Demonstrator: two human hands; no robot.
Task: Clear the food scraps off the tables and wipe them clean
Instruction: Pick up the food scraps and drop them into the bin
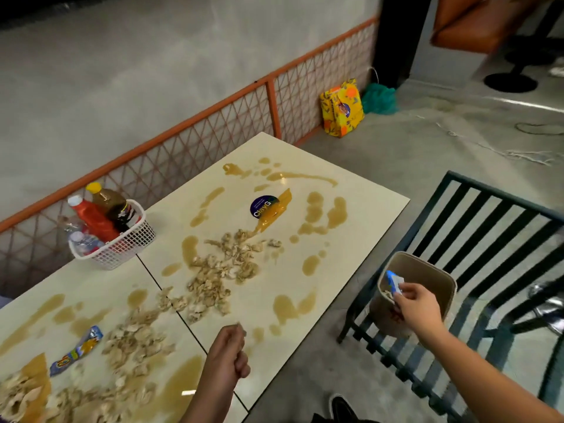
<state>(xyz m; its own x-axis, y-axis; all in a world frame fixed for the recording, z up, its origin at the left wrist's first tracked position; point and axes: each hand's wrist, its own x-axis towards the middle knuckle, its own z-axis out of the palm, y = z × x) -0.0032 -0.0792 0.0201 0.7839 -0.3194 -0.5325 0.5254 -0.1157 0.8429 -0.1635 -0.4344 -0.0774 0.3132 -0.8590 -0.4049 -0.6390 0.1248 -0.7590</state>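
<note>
My right hand (418, 303) pinches a blue wrapper (395, 280) over the bin (427, 271), right of frame. My left hand (229, 352) is curled, apparently empty. Scraps (213, 270) lie mid-frame on the table (381, 206). Risk: an off-centre release would likely drop the wrapper outside the bin.

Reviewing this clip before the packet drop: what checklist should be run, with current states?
1. Right hand pinches the blue-and-white packet: ok.
2. Packet over the beige plastic bin's mouth: ok.
3. Bin steady on the dark slatted metal bench: cannot tell.
4. Left hand free, fingers curled: cannot tell.
5. Pale food scraps off the cream tables: not ok.
6. Brown liquid spills wiped: not ok.
</note>
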